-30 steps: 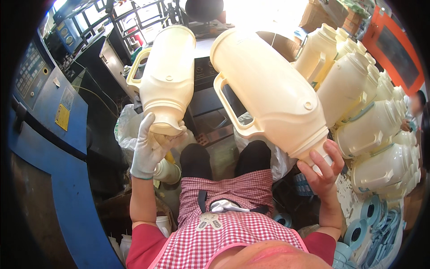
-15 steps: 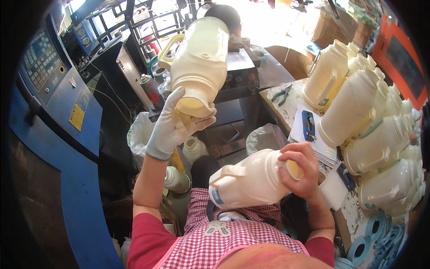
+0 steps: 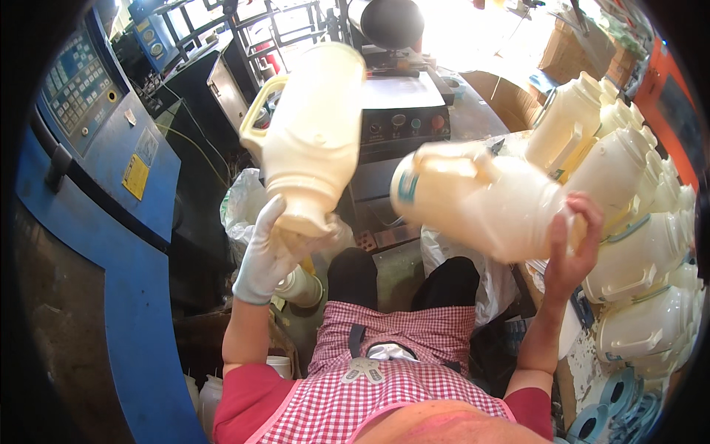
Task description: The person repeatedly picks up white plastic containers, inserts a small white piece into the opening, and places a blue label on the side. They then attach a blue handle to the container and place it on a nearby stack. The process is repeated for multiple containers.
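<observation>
My left hand (image 3: 260, 259), in a white glove, is closed around the neck of a cream plastic jug (image 3: 314, 126). That jug points neck down, its wide end up and its handle to the left. To the right, my bare right hand (image 3: 573, 240) grips the neck of a second cream plastic jug (image 3: 481, 207), held nearly level. This one is smeared by motion, with its handle on top and a blue label near its far left end. The two jugs are apart, both in the air above my knees.
Stacked cream jugs (image 3: 629, 251) crowd the worktable on the right, with light-blue rings (image 3: 592, 418) near its front. A blue machine with a keypad (image 3: 74, 81) stands left. Ahead is a dark machine with knobs (image 3: 399, 122). Bag-lined bins (image 3: 240, 200) sit low.
My right hand has swung right and up with its jug, toward the stacked ones. The left-hand jug has come slightly lower and to the left. The whole view has shifted a little.
</observation>
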Demonstrator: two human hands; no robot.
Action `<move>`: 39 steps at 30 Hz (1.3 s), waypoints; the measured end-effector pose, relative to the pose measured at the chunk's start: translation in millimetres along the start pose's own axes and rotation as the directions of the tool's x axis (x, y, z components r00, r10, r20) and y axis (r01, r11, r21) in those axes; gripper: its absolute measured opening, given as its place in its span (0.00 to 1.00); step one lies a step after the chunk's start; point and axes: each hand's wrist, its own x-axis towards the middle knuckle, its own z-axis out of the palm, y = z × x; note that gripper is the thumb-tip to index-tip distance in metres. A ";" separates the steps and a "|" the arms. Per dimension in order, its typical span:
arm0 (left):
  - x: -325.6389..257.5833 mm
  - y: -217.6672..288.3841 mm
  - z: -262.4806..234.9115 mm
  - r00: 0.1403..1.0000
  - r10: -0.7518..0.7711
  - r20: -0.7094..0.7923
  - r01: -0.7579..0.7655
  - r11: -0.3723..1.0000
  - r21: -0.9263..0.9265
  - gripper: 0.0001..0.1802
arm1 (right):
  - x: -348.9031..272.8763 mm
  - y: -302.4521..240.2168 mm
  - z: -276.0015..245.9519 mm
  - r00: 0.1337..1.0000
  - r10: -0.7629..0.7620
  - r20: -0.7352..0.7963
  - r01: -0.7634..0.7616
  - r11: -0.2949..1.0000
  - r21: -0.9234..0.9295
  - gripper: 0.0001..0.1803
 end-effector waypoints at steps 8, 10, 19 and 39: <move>-82.1 -24.9 -81.0 0.918 0.050 -0.394 -0.032 0.998 0.051 0.34 | 98.8 41.9 103.5 0.828 -0.370 -0.421 0.310 0.928 -0.206 0.12; -97.4 -27.1 -88.2 0.910 0.036 -0.413 -0.031 0.999 0.017 0.35 | 121.5 44.6 129.9 0.790 -0.341 -0.509 0.297 0.940 -0.169 0.12; -138.2 -26.4 -99.1 0.879 -0.012 -0.477 -0.060 0.989 -0.135 0.36 | 134.7 12.9 269.7 0.824 -0.432 -0.367 0.390 0.902 -0.187 0.16; -369.9 -157.3 -134.1 0.326 -0.048 -0.944 -0.351 0.921 -0.168 0.38 | -60.8 6.1 259.5 0.802 -0.481 0.353 0.456 0.876 0.158 0.11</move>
